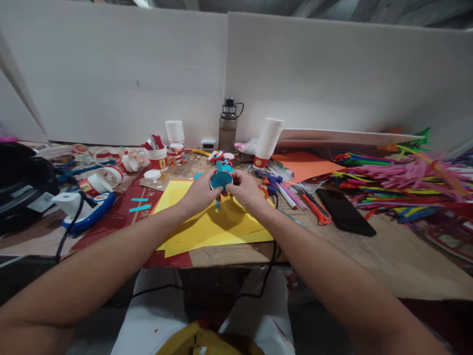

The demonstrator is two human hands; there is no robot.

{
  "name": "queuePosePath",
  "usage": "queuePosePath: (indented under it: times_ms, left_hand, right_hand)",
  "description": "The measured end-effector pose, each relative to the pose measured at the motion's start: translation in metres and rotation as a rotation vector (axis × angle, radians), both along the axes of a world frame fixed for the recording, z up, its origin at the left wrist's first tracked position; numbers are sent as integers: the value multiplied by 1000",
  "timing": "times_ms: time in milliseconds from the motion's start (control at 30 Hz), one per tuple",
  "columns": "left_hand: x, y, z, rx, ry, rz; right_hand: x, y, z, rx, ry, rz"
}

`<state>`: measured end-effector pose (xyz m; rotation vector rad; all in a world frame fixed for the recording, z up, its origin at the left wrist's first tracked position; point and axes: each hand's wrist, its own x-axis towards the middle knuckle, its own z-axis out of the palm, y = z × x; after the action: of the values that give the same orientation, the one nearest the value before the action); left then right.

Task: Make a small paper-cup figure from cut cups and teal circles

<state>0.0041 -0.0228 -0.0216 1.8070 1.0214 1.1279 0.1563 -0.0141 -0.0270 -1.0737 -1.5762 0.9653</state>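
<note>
Above the yellow paper sheets [207, 231], both hands hold a small round piece with a teal-blue top and a white rim [221, 181]. My left hand [201, 193] grips its left edge with curled fingers. On the opposite edge, the thumb and fingers of my right hand [244, 190] pinch it. A teal paper strip [219, 166] sticks up at the far side of the piece. More blue pieces show just behind the hands, partly hidden. What lies under the round piece is covered by my fingers.
Stacked paper cups [269, 140], a water bottle [227, 128] and a cup of red strips [157, 157] stand at the back. To the right lie a glue gun [271, 182], an orange-handled tool [318, 212], a phone [345, 212] and coloured pipe cleaners [414, 172]. A black cable hangs over the table edge.
</note>
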Motion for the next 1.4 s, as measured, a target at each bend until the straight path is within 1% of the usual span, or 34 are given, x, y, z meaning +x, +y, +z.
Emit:
queuePosePath:
  times_ms: [67, 200, 233, 300, 400, 467, 567, 733, 800, 900, 967, 1067, 1133, 1233, 1300, 1400]
  left_hand:
    - [1, 1, 1, -99, -120, -47]
    - [1, 6, 1, -408, -427, -169]
    - [0, 7, 1, -477, -479, -172]
    - [-2, 10, 3, -590, -555, -134]
    - [-7, 12, 6, -685, -625, -59]
    - [-8, 13, 7, -696, -645, -51]
    - [-9, 13, 7, -666, -657, -44]
    - [-7, 11, 6, -601, -652, -26]
    - [-7, 10, 9, -625, -676, -10]
    - [-8, 10, 15, -743, -704, -4]
    - [-9, 9, 20, -794, -718, -10]
    - [-9, 7, 23, -794, -724, -6]
    - [-9, 7, 20, -745, -717, 10]
    - [-8, 8, 13, -600, -698, 20]
    - [-9, 10, 9, -514, -658, 15]
    - [-9, 10, 5, -433, -589, 32]
  right_hand:
    - [0, 1, 0, -14, 10, 5]
    - [2, 2, 2, -128, 140, 44]
    - [2, 2, 3, -163, 174, 59]
    - [4, 2, 4, -221, 223, 74]
    - [5, 3, 5, -265, 242, 81]
    - [5, 3, 4, -272, 233, 98]
    - [5, 1, 4, -266, 234, 137]
    - [4, -2, 6, -209, 247, 186]
    - [4, -2, 5, -192, 234, 187]
    - [4, -2, 5, -177, 204, 179]
    - [4, -2, 4, -173, 183, 173]
    - [4, -2, 4, -143, 161, 168]
    - [4, -1, 4, -110, 141, 162]
    - [4, -2, 3, 5, 46, 101]
    - [5, -4, 4, 172, -81, -4]
    - [7, -9, 7, 470, -283, -146]
